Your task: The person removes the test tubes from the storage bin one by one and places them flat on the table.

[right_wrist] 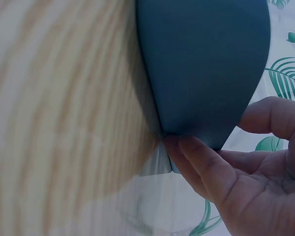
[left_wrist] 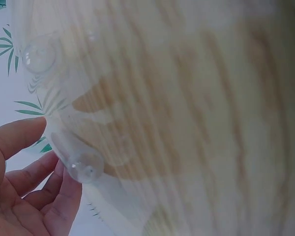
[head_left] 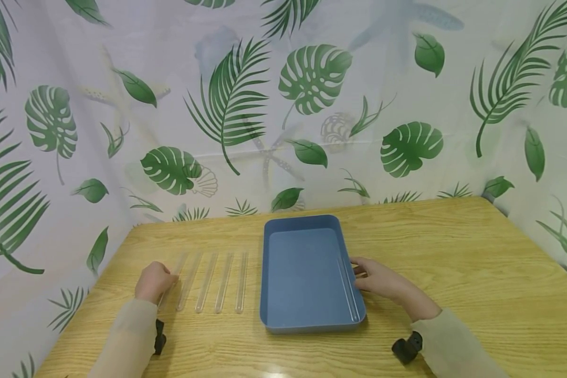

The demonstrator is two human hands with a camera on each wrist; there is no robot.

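At the left end of a row of clear glass test tubes (head_left: pixel 222 283), my left hand (head_left: pixel 155 282) pinches the leftmost tube (left_wrist: pixel 81 160) between thumb and fingers. Its rounded end points toward the wrist camera, and the tube still lies at the wood. A blue rectangular tray (head_left: pixel 302 278) stands right of the row. Inside it, a clear tube (head_left: pixel 348 294) lies along the right wall. My right hand (head_left: pixel 380 278) touches the tray's outer right side, fingertips low on the wall (right_wrist: pixel 201 73) and thumb near its edge, fingers loosely bent.
The wood-grain table (head_left: pixel 430 247) extends to both sides. A white cloth with green leaves (head_left: pixel 312 79) hangs behind and beside it. Black straps (head_left: pixel 408 347) sit at both wrists.
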